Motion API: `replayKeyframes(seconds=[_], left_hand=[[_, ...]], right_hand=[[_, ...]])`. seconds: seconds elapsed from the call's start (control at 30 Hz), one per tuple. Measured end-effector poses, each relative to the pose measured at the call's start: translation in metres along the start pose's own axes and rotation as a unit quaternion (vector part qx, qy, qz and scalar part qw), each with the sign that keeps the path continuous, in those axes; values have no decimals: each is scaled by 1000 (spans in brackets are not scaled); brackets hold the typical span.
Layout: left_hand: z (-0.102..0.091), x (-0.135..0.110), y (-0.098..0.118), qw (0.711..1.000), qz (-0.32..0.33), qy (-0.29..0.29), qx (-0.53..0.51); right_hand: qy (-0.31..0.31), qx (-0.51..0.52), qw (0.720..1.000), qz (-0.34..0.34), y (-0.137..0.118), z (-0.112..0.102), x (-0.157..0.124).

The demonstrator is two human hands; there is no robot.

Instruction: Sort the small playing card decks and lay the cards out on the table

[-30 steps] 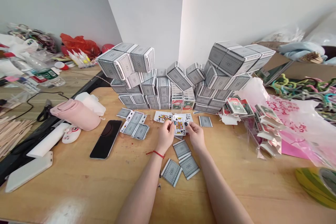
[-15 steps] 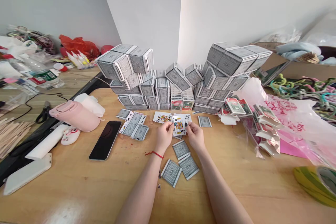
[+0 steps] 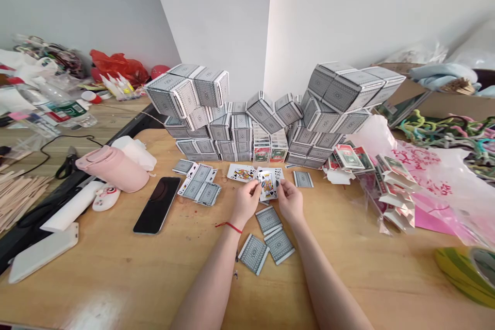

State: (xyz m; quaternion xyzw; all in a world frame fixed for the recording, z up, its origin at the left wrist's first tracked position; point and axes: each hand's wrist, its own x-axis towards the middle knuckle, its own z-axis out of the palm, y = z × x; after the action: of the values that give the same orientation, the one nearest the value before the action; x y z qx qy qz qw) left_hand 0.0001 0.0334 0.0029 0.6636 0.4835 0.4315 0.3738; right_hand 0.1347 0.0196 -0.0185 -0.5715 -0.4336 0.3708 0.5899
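Between my two hands is a face-up playing card (image 3: pixel 268 185), a black-suit picture card. My left hand (image 3: pixel 247 198) pinches its left edge, and my right hand (image 3: pixel 290 200) grips the right edge. Other face-up cards (image 3: pixel 240 172) lie just behind it. Nearer to me, between my forearms, rest several folded cards (image 3: pixel 253 253) with grey patterned backs. A single folded card (image 3: pixel 303 179) lies right of my right hand. To the left sits a cluster of folded cards (image 3: pixel 199 185), partly overlapping.
Blocks of folded cards (image 3: pixel 240 136) stand stacked along the back of the table. A black phone (image 3: pixel 157 205) and pink tumbler (image 3: pixel 116 167) are on the left. Emptied card boxes (image 3: pixel 396 191), plastic bags and yellow tape (image 3: pixel 458 270) occupy the right.
The view has shifted slightly, so everything sits a little further right. Both hands keep hold of the playing card; its position between them is almost the same.
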Motion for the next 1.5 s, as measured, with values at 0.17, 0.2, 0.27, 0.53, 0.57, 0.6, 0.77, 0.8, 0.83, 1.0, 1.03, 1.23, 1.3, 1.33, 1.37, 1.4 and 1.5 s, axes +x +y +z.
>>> replayKeyframes(seconds=[0.17,0.2,0.27,0.53,0.57,0.6,0.77,0.8,0.83,1.0,1.03,1.23,1.3,1.33,1.37,1.4,1.5], left_hand=[[1,-3,2,998,42,-17,51],[2,-3,2,997,45,-19,57],[3,-4,2,996,50,-19,65],[8,-5,1,971,147,-12,187],[9,-6,1,965,165,-9,204],[9,-6,2,959,181,-7,219],[11,-8,4,935,230,-11,269],[11,-9,4,933,236,-13,273],[11,-9,5,931,242,-16,274],[12,-10,7,929,260,-16,262],[12,-10,7,931,256,-10,260],[13,-10,2,949,174,70,252],[12,-9,0,956,141,83,244],[12,-8,-1,958,128,87,240],[12,-8,-1,960,118,90,236],[11,-8,-2,961,111,93,235],[10,-7,-2,961,104,93,240]], right_hand=[[50,-174,981,-74,-1,-1,-5],[57,-202,974,-90,0,-1,-6],[75,-255,956,-122,2,0,-6],[98,-389,896,-190,9,1,-5],[101,-395,893,-192,8,1,-5],[106,-399,890,-192,8,0,-5],[132,-395,891,-181,4,-3,-5],[136,-390,893,-180,3,-3,-5],[141,-385,895,-177,1,-3,-6],[164,-338,916,-142,-5,-1,-8],[160,-321,924,-134,-5,-1,-8],[82,-229,963,-114,-2,3,-6],[65,-208,970,-107,0,4,-6],[55,-198,973,-103,1,4,-5],[48,-188,976,-99,1,4,-5],[42,-181,978,-95,2,4,-5],[31,-179,980,-85,4,2,-4]])
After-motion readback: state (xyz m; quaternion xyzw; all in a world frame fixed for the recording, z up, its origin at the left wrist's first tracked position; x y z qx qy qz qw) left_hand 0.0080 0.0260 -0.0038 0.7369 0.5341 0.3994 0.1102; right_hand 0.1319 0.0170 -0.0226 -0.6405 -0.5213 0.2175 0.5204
